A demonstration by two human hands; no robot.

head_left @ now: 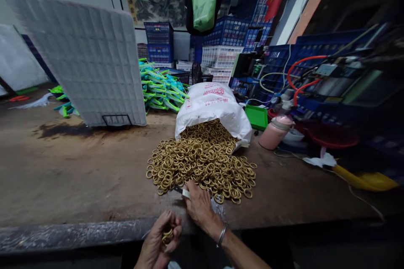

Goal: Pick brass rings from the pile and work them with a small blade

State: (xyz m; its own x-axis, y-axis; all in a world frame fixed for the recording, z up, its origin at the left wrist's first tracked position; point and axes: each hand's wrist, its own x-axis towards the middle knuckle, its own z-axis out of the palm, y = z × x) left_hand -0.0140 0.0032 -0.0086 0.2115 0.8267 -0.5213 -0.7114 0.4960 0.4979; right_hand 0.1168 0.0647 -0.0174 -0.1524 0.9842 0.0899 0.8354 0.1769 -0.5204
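My left hand [162,235] is curled closed around several gold-coloured rings [167,235], just over the table's front edge. To its right, my right hand [202,206], with a metal bangle on the wrist, rests at the near edge of a heap of the same rings [202,159]. Its fingers are closed around a thin tool [183,191] with a white handle and a dark, narrow tip pointing left; most of its grip end is hidden. Behind the heap, a white sack [211,101] with red print lies on its side, its mouth spilling rings toward me.
On the left stands a quilted white panel [94,63] in a wire stand. Behind it lies a pile of green and blue pieces [160,86]. At right are a green tray [256,117], a pink bottle [276,131] and a machine with orange hoses [303,71]. Crates [159,42] are stacked behind.
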